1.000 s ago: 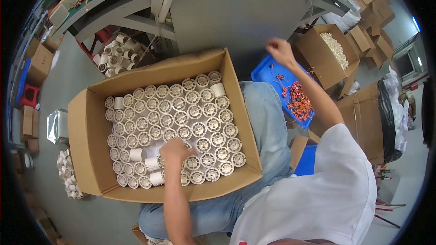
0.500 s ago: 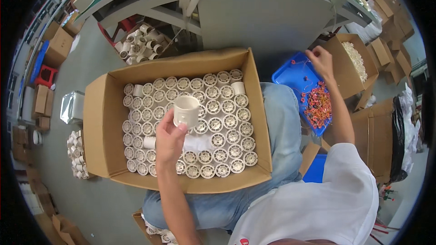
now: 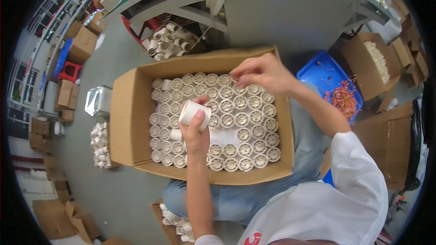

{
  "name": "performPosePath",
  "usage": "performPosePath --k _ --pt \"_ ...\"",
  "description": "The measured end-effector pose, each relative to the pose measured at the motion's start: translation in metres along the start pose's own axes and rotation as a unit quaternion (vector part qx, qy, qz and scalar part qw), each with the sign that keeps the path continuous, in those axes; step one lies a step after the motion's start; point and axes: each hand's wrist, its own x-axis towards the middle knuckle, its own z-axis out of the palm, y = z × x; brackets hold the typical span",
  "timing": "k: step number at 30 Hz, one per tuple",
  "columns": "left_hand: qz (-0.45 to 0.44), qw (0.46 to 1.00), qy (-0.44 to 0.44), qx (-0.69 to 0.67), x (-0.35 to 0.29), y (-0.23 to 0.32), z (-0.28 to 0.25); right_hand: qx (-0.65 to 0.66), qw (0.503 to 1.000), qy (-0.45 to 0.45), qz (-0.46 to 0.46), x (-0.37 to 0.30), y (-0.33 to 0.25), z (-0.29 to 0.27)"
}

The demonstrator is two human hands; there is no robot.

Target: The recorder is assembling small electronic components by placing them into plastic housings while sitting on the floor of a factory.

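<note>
My left hand (image 3: 197,131) is closed around a white plastic cup-shaped part (image 3: 187,112), thumb on its side, holding it tilted above the open carton. To the right of it, over the far right of the carton, hangs my right hand (image 3: 261,73), fingers drawn together in a pinch. Whatever those fingers hold, if anything, is too small or blurred to make out. Below both hands the cardboard carton (image 3: 123,118) holds rows of round white plastic parts (image 3: 230,164), mostly with their slotted ends up. White film shows through a gap among them.
On the right sits a blue tray (image 3: 313,70) with a heap of small red-orange wired parts (image 3: 343,97). Beyond it stands a carton of pale small pieces (image 3: 377,61). A grey workbench (image 3: 281,13) spans the far side. More white parts (image 3: 168,41) fill a box under it.
My right hand has moved left from above the blue tray to over the carton. The cup-shaped part in my left hand has tipped to the side. The whole view has shifted.
</note>
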Motion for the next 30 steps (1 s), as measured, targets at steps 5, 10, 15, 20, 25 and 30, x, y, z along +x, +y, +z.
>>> performPosePath --k 5,10,15,20,25,30 --pt "-0.025 0.995 -0.064 -0.07 0.007 0.02 -0.004 -0.048 0.996 -0.045 -0.058 0.023 -0.002 0.053" --pt "-0.092 0.989 0.047 0.103 0.001 0.022 -0.007 0.091 0.995 -0.023 0.018 0.023 0.026 0.053" --pt "-0.143 0.977 -0.081 0.138 -0.004 0.018 0.007 -0.057 0.991 0.058 -0.106 0.014 0.043 0.05" --pt "-0.01 0.977 -0.003 0.211 0.0 0.009 0.007 -0.054 0.962 0.197 -0.181 0.016 0.034 0.046" --pt "0.105 0.92 0.035 0.376 0.003 0.004 0.009 0.056 0.925 0.276 -0.257 0.01 0.018 0.033" --pt "0.184 0.873 0.019 0.452 0.003 -0.014 0.012 -0.016 0.938 0.181 -0.294 -0.006 0.021 0.048"
